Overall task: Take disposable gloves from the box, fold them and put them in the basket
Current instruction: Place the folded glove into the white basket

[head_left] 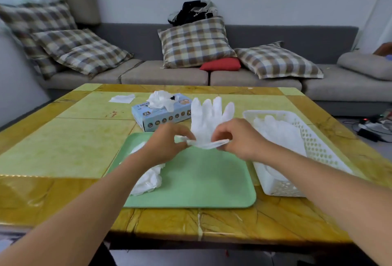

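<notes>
Both hands hold one thin white disposable glove (209, 117) up over the far edge of the pale green plastic tray (201, 181). The left hand (167, 144) pinches the left end of the glove's cuff, and the right hand (237, 138) pinches the right end, so the cuff is stretched between them and the glove's fingers point up and away. Behind them, farther on the yellow-green surface (63, 144), stands the light blue cardboard glove box (161, 115) with gloves bunched at its opening. The white perforated plastic basket (314, 151) sits just right of the tray and holds white gloves. A crumpled white glove pile (148, 181) lies on the tray's left part.
</notes>
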The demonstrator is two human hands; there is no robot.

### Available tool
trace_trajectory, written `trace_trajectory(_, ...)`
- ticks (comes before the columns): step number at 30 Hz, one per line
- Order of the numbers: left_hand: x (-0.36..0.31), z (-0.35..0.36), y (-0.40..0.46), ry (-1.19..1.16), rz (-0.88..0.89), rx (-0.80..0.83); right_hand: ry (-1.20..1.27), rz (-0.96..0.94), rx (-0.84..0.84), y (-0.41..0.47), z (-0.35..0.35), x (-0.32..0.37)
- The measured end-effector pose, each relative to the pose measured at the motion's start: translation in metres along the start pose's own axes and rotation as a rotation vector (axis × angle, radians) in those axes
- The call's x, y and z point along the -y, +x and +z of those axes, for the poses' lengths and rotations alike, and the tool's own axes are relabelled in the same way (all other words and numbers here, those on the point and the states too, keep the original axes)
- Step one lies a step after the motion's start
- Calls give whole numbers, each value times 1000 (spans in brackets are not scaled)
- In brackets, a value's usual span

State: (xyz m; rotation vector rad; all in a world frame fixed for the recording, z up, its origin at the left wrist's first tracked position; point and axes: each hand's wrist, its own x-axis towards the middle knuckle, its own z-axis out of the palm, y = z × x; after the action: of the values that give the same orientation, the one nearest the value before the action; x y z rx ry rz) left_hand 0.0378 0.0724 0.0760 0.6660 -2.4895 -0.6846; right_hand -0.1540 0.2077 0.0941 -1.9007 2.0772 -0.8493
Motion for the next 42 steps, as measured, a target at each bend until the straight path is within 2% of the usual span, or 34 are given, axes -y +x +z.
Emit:
trace_trajectory(3, 22, 27, -26, 97, -32, 259, -294, 26, 263, -23, 28, -9)
trace_trajectory(5, 23, 30, -31, 137, 17, 379, -400, 7, 310, -30, 32, -2)
trace_trajectory(10, 19, 27, -35, 194, 106, 477, -446, 13, 468, -40, 25, 13)
trace_trajectory(12, 17, 26, -38, 211, 121, 518, -414, 25, 479, -43, 22, 16)
trace_trajectory(15, 17, 25, -34, 179, 175, 429, -275, 54, 331, -36, 30, 14)
trace_trajectory(17, 22, 20, -30, 158, 180, 308, -280, 68, 335, -25, 41, 12)
trace_trajectory(19, 29, 13, -28, 176, 153, 252, -322, 104, 384, -13, 56, 7)
trace_trajectory(24, 24, 28, -34, 292, 144, 398, -347, 245, 278, 23, 72, -14)
trace_trajectory(27, 20, 35, -36, 386, 158, 437, -400, 303, 341, 44, 71, -13)
trace_trajectory(30, 21, 35, -35, 365, 156, 422, -390, 357, 388, 51, 69, -7)
trace_trajectory(33, 22, 34, -32, 344, 154, 427, -400, 285, 292, 42, 65, 2)
trace_trajectory(37, 23, 27, -29, 288, 160, 433, -402, 195, 394, 11, 66, 9)
trace_trajectory(40, 22, 0, -25, 229, 108, 329, -351, 176, 388, -8, 67, 5)
trace_trajectory(42, 26, -24, -25, 192, 35, 183, -315, 172, 363, -16, 68, 0)
